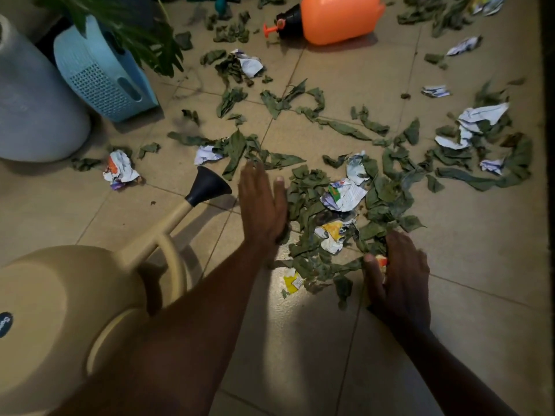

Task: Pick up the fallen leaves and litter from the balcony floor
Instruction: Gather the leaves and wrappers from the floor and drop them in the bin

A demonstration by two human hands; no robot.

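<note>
Both forearms reach over the balcony floor (468, 253) toward a heap of leaves (309, 205) and crumpled paper litter (345, 195).
Left hand (262, 208), flat with fingers spread, flanks the heap at 9 o'clock; right hand (399, 271) at 5 o'clock pinches an orange scrap (382, 261). Watering can (60, 310) at 8 o'clock, orange sprayer (339, 18) at 12.

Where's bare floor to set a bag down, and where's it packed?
Bare: the tiles near right, below the right hand; also the strip between the beige watering can and the crumpled paper. Crowded: the leaf pile between both hands, left hand at its edge, and the right side up to the orange sprayer.
</note>
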